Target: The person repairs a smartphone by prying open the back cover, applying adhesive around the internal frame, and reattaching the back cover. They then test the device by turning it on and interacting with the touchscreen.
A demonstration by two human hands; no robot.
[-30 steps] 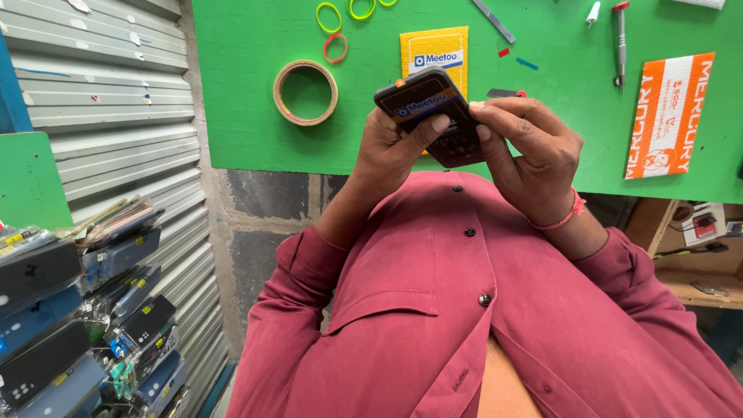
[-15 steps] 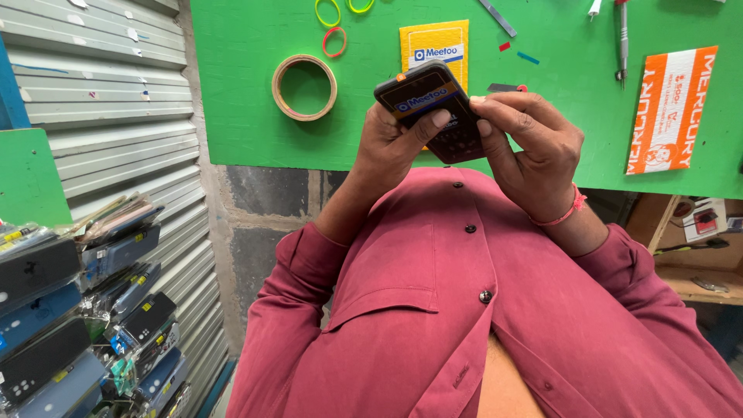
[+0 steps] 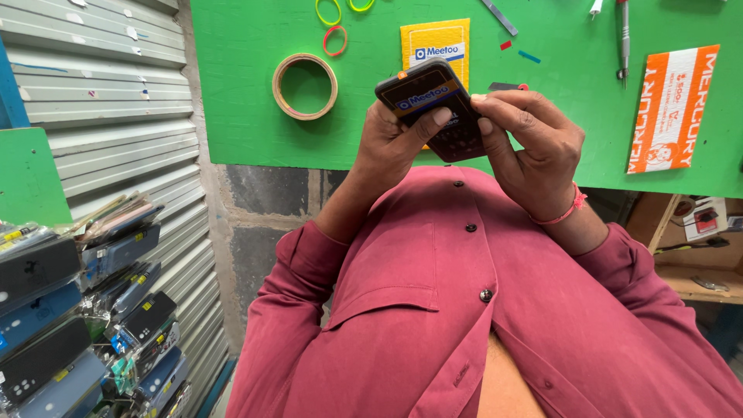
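Observation:
Both hands hold a small black keypad phone (image 3: pixel 433 108) above the edge of a green work mat (image 3: pixel 248 108). My left hand (image 3: pixel 391 143) grips the phone's left side, with the thumb lying across its upper face. My right hand (image 3: pixel 534 147) wraps the right side, and its fingers press against the phone's edge. A pink thread band circles the right wrist. Maroon shirt sleeves cover both arms. The lower part of the phone is hidden behind the fingers.
On the mat lie a roll of tan tape (image 3: pixel 305 86), coloured rubber bands (image 3: pixel 335 39), a yellow packet (image 3: pixel 435 45), an orange packet (image 3: pixel 672 108), a screwdriver (image 3: pixel 623 39) and a metal strip (image 3: pixel 499 17). Packaged phone cases (image 3: pixel 85 310) hang at the left. A wooden shelf (image 3: pixel 696 255) is at the right.
The hands and the phone stay almost in place. My left thumb has shifted a little across the phone's face.

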